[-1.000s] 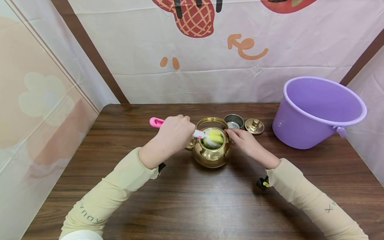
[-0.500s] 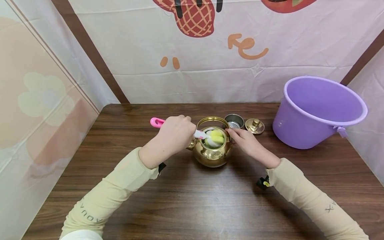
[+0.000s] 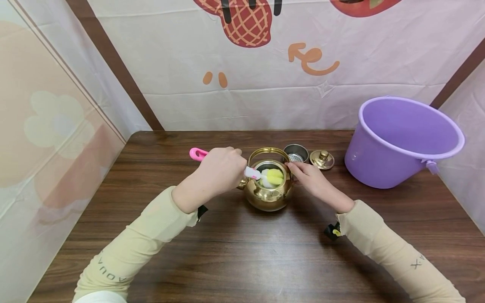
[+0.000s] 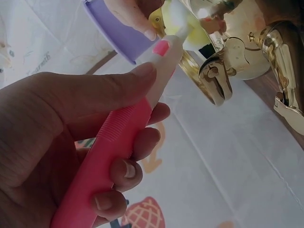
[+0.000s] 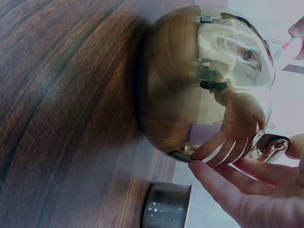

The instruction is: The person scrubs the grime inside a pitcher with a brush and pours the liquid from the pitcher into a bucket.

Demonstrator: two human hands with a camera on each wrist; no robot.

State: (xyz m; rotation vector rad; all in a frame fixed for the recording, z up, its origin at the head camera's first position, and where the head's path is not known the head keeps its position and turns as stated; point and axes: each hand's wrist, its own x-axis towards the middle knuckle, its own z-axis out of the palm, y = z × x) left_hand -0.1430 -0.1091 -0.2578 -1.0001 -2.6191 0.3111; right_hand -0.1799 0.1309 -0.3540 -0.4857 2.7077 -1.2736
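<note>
A gold kettle (image 3: 267, 201) stands upright on the table with its lid off and its hoop handle raised. My left hand (image 3: 222, 171) grips a cleaning brush (image 4: 116, 137) by its pink and white handle, fingers curled round it and thumb along the top. The brush's yellow and white sponge head (image 3: 274, 177) sits inside the kettle's round mouth; its lower end is hidden. On the kettle's right side, my right hand (image 3: 313, 182) holds it near the handle's hinge. In the right wrist view, its fingers (image 5: 216, 185) lie against the shiny side.
Behind the kettle to the right is a metal strainer (image 5: 166, 206) with small holes. Beside it lies the gold lid (image 3: 322, 160), knob up. A large purple bucket (image 3: 373, 162) stands at the table's right. A printed cloth wall (image 3: 182, 105) borders the wooden table (image 3: 242, 261) behind.
The sponge head has shifted slightly toward the front of the kettle's mouth, showing more dark interior behind it. The left hand moved slightly; the right hand and kettle stay almost still.
</note>
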